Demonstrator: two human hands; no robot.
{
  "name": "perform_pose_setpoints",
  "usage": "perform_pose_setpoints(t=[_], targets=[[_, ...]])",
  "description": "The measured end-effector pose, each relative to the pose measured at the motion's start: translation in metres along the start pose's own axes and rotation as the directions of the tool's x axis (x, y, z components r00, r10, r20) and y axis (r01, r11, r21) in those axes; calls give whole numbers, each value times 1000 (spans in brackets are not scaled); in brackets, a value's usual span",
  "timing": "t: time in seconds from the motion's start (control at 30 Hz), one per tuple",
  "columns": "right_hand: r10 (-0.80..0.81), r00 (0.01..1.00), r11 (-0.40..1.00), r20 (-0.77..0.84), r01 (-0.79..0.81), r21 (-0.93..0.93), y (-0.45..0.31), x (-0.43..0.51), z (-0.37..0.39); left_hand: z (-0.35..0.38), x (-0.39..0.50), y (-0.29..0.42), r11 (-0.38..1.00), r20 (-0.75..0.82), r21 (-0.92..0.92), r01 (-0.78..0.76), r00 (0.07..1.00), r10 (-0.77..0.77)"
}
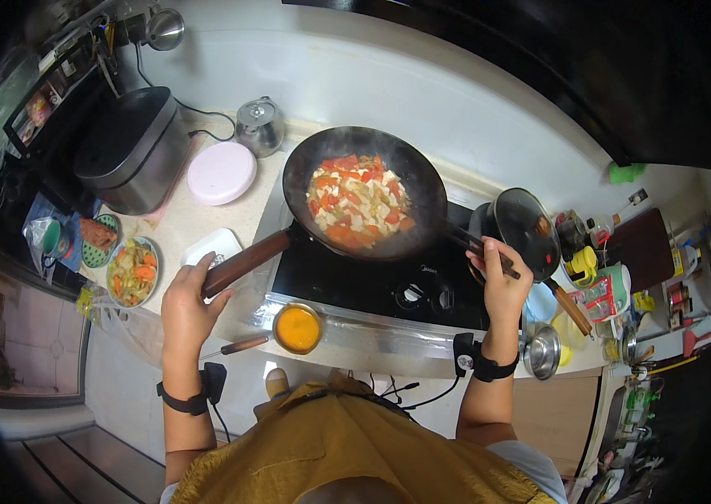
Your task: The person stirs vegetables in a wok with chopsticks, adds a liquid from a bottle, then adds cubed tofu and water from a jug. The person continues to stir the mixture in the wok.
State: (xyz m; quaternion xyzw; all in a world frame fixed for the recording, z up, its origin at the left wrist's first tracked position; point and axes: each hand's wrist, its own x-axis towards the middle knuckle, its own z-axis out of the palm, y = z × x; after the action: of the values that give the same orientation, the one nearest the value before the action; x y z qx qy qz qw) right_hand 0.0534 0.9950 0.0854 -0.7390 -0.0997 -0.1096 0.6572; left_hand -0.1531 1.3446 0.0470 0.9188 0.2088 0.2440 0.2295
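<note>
A dark wok (365, 242) sits on the black gas stove at the middle of the view. In it lies a steaming mix of tomato pieces, white chunks and other vegetables (358, 205). My left hand (188, 309) is wrapped around the end of the wok's wooden handle (248, 261). Between the fingers and thumb of my right hand (503, 283) is a pair of dark chopsticks (469, 238). Their far ends reach over the wok's right rim; the tips are hard to make out against the dark metal.
A bowl of yellow liquid (297, 327) stands at the counter's front edge. To the left are a bowl of cooked vegetables (132, 272), a pink round lid (222, 173) and a rice cooker (132, 151). At right, a glass-lidded pan (525, 233) and a metal bowl (542, 351) crowd the stove.
</note>
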Motion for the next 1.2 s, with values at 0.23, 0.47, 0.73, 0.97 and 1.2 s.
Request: perform_pose_setpoints(t=[0.23,0.47,0.73,0.97,1.2], targets=[[59,996,996,-69,-54,70,-5,-24,-5,-4,-5,-8,990,82,-129,65,995,-54],[-123,990,968,-70,104,-230,-13,-40,15,0,-12,-23,965,66,-245,90,995,-76],[-31,1000,992,-7,30,-123,-32,-47,48,1,-11,-25,964,46,-261,48,998,-38],[-56,995,984,-78,42,-171,-48,-45,46,4,-9,-30,954,-84,-294,-58,996,34],[149,987,981,-50,-142,134,-46,-30,80,15,5,-49,973,-186,-214,-89,981,49]])
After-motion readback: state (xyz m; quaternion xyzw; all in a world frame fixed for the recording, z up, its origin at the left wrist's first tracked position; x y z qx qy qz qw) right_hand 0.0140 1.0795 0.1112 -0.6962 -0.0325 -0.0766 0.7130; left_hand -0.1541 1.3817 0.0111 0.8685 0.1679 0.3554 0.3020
